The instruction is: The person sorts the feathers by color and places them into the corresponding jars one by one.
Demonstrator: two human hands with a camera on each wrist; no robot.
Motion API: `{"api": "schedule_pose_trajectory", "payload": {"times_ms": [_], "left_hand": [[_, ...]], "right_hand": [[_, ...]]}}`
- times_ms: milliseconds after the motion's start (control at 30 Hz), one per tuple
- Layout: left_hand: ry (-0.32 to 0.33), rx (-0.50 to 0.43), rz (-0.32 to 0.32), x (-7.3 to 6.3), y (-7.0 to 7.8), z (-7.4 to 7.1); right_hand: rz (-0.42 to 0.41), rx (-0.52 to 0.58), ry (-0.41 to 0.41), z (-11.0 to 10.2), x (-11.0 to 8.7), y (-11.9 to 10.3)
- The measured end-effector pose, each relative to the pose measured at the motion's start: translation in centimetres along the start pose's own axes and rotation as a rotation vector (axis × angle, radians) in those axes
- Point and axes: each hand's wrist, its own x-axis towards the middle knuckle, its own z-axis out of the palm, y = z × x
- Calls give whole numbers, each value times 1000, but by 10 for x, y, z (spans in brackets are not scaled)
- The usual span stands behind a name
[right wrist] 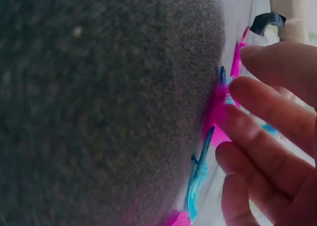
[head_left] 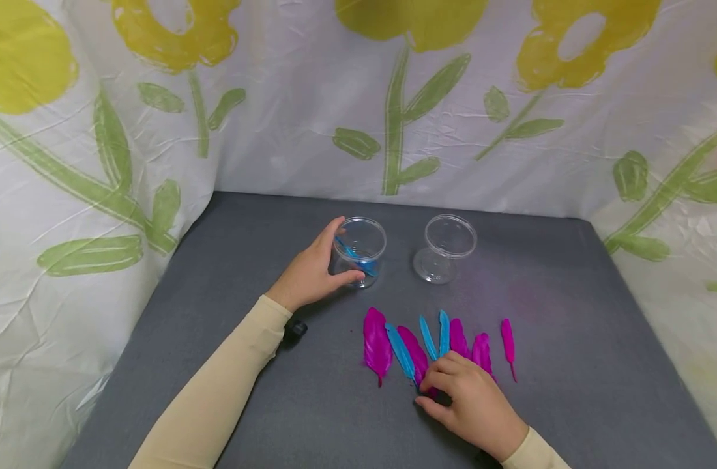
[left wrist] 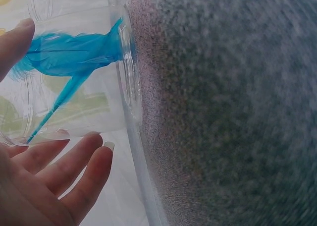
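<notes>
My left hand (head_left: 311, 273) holds a clear plastic cup (head_left: 379, 253), thumb on one side and fingers on the other. Inside that cup lie blue feathers (left wrist: 74, 55), one of them slanting across. My right hand (head_left: 470, 404) is low over a row of feathers, its fingers bent and thumb apart. Close to its fingertips are a blue feather (head_left: 401, 350) and a magenta feather (head_left: 414, 352), their quill ends toward me. Beyond the knuckles, two slim blue feathers (head_left: 444, 331) and a magenta feather (head_left: 459, 337) show partly, their lower ends hidden by the hand.
A second clear cup (head_left: 446, 256) stands right of the held one. At the row's left end is a broad magenta feather (head_left: 377, 340); at its right end, a small pink feather (head_left: 508, 340). A flower-printed curtain (head_left: 300, 130) hangs behind the grey table (head_left: 311, 417).
</notes>
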Motion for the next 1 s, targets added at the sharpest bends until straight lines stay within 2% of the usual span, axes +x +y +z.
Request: {"api": "schedule_pose_trajectory", "payload": {"times_ms": [367,733,1000], "left_hand": [[5,2,7,1,2,1],[-5,8,-1,1,0,1],[4,25,4,-1,2,-1]], "right_hand": [[67,-18,-37,4,2,-3],[90,8,-79,6,8,-10],[69,-3,-40,11,10,-11]]}}
